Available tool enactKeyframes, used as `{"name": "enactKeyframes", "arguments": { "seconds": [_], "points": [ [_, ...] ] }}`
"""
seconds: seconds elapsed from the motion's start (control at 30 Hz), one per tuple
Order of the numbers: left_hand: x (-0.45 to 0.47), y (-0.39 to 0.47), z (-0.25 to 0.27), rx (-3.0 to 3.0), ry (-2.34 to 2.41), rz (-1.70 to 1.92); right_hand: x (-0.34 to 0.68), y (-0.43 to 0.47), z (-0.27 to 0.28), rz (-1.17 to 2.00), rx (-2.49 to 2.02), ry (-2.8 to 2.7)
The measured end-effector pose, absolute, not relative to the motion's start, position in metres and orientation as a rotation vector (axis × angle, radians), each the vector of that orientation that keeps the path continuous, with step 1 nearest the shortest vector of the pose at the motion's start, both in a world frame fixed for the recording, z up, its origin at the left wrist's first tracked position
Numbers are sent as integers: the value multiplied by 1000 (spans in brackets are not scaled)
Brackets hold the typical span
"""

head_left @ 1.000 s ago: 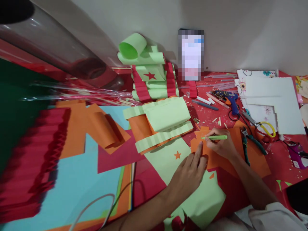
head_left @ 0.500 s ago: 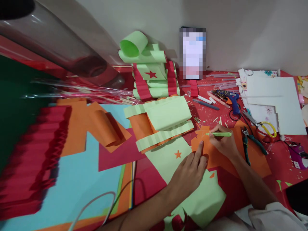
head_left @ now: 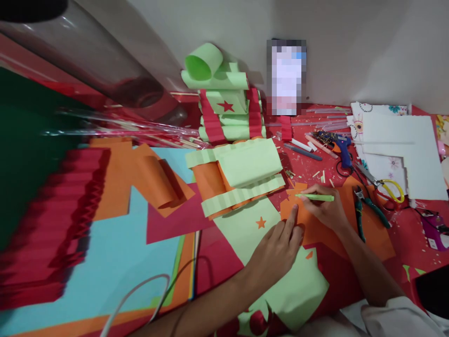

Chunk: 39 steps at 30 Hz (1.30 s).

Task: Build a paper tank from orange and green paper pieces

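Note:
My right hand (head_left: 324,207) grips a slim light green pen (head_left: 321,197), its tip resting on a sheet of orange paper (head_left: 288,216) near the notched upper edge. My left hand (head_left: 282,242) lies palm down beside it, index finger stretched out and pressing on the same sheet, the other fingers loosely bent. A small orange paper star (head_left: 261,222) lies on light green paper (head_left: 242,229) left of my left hand. Just beyond is a rolled orange and green paper piece (head_left: 242,173) with pleated strips.
A light green paper model (head_left: 224,103) with red strips stands by the wall, near a propped phone (head_left: 286,77). Scissors (head_left: 386,187), cutting pliers (head_left: 373,210) and a blue glue gun (head_left: 344,150) lie at right. Red pleated paper (head_left: 52,224) and blue sheets (head_left: 140,252) cover the left.
The pen tip and my right hand have shifted slightly left on the orange paper. My left hand stays pressed in place. The view has turned slightly.

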State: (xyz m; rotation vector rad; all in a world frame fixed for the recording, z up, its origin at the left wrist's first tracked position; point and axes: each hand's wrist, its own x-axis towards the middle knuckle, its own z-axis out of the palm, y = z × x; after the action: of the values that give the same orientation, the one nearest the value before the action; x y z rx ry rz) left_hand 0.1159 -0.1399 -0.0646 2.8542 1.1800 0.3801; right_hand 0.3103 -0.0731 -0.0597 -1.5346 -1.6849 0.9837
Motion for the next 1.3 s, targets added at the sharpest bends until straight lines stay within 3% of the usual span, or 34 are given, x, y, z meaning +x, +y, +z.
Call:
{"name": "enactKeyframes", "arguments": {
  "seconds": [1.3],
  "points": [
    [116,-140,-68,2781,1176,371,314,-73,-61,997,-1613,-1658]
  ]
}}
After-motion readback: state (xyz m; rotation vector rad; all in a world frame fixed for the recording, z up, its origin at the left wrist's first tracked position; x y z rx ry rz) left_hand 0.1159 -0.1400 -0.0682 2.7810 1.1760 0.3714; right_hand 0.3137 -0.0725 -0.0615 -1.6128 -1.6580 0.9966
